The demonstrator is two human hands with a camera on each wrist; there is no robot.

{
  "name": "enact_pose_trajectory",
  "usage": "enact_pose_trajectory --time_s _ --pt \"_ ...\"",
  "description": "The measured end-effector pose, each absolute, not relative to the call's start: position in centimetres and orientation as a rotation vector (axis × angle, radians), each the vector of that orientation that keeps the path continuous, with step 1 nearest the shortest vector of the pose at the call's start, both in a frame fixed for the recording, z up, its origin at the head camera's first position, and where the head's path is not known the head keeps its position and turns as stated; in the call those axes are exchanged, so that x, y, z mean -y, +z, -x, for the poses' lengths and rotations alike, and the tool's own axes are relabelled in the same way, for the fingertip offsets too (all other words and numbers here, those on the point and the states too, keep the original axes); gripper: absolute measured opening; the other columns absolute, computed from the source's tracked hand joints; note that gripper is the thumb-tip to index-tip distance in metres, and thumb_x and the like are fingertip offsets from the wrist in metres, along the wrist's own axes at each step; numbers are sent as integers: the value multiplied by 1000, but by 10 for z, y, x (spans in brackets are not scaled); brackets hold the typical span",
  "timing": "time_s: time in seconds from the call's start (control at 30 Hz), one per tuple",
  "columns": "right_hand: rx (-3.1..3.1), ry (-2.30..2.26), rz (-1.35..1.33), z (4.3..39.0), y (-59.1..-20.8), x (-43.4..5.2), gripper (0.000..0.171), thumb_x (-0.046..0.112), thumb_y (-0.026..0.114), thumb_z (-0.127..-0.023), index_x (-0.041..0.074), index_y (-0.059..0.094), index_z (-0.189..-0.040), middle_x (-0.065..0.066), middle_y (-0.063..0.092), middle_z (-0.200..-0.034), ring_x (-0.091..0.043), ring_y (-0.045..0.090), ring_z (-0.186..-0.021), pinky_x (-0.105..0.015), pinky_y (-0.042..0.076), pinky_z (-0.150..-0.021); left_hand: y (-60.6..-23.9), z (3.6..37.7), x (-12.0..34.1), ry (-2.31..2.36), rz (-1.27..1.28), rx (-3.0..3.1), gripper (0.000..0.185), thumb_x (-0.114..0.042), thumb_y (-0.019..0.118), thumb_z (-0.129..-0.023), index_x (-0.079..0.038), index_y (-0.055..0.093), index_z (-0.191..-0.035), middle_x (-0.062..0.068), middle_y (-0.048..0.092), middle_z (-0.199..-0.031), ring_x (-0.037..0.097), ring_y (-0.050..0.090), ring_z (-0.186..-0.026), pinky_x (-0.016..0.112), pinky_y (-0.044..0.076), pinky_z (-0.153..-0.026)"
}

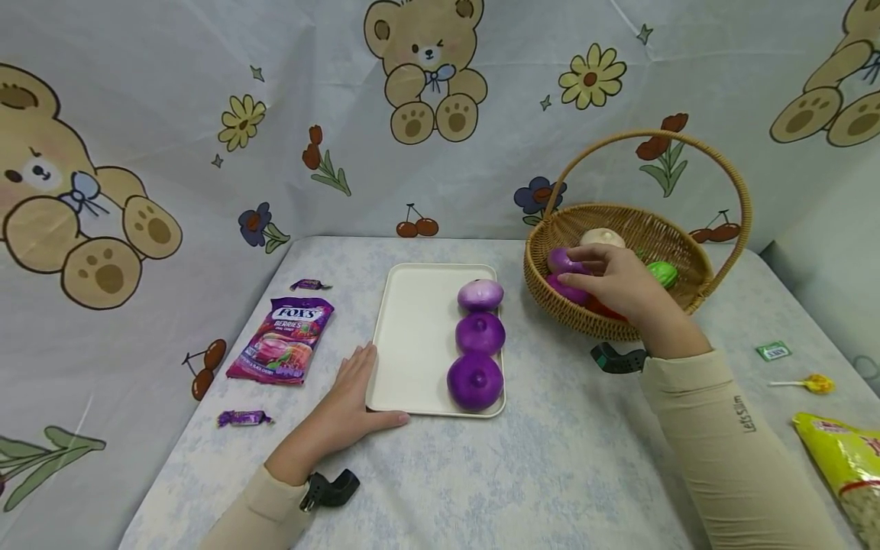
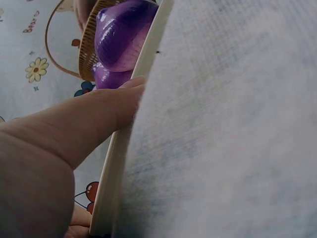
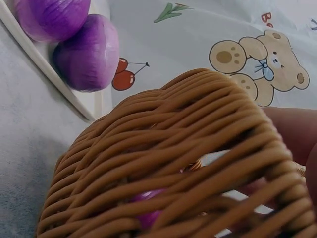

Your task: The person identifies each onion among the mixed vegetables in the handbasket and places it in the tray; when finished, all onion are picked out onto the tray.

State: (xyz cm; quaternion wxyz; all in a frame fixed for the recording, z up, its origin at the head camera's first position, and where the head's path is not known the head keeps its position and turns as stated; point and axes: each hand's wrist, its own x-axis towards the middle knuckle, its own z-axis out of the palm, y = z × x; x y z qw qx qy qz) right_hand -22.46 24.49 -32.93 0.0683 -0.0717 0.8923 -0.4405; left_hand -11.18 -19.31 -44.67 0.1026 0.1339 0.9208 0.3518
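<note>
My left hand (image 1: 346,401) lies along the left edge of a white rectangular tray (image 1: 412,336), its fingers straight and its thumb at the tray's near corner. Three purple onions (image 1: 480,334) stand in a row along the tray's right side; the far one is paler. Over a wicker basket (image 1: 550,305) with a tall handle, my right hand (image 1: 615,283) reaches in, thumb and fingers apart beside two more purple onions (image 1: 565,260). A round whitish vegetable (image 1: 602,237) and a green one (image 1: 663,273) lie in the basket too, with something red partly hidden under the hand.
Left of the tray lie a Fox's candy bag (image 1: 283,340) and two purple-wrapped sweets (image 1: 244,418). On the right are a small green packet (image 1: 773,351), a yellow lollipop (image 1: 816,383) and a yellow bag (image 1: 842,466). A bear-patterned cloth hangs behind the table.
</note>
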Motion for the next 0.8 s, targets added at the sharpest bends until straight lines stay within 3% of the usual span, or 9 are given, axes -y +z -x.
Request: enact_pose_trajectory --time_s 0.23,0.47,0.8 --pt "-2660 -1249 283 227 -332 -245 63 32 71 -104 -2 49 -152 -27 53 -149 -46 47 -140 -59 42 -112 -446 112 193 1045 -400 -2713 135 -62 86 -80 3 7 -167 17 4 -174 32 -6 -159 52 -3 -126" --pt "-2692 -1093 359 231 -335 -246 49 23 71 -104 1 58 -145 -28 55 -145 -46 47 -138 -63 36 -114 -446 112 194 1042 -402 -2717 135 -63 86 -80 3 7 -167 18 5 -174 31 -6 -159 50 -4 -126" --pt "-2781 -890 557 236 -344 -241 51 17 78 -96 -1 62 -140 -31 60 -134 -45 54 -126 -61 42 -108 -447 112 193 1030 -395 -2714 135 -64 86 -80 3 7 -167 17 4 -174 31 -6 -159 51 -3 -126"
